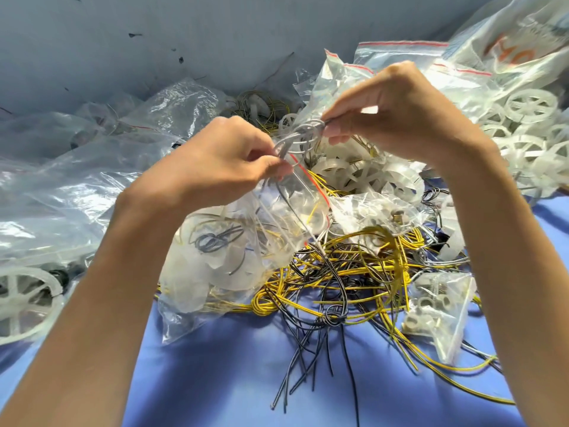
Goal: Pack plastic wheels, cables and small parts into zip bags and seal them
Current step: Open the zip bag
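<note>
My left hand (221, 158) pinches the red-striped mouth of a clear zip bag (289, 217) that hangs below it and holds a white wheel and some wire. My right hand (391, 109) pinches a small coil of grey cable (303, 134) just above that mouth; the coil's lower end reaches my left fingertips. Below the hands lies a tangle of yellow and black cables (338, 272) on the blue cloth. White plastic wheels (531, 104) are heaped at the right, partly inside bags.
Filled zip bags (212, 263) lie under my left forearm. Small bags of metal parts (440, 306) sit at the right. Crumpled large plastic bags (77, 186) cover the left, with a loose wheel (24, 300) at the edge. A grey wall (184, 41) stands behind.
</note>
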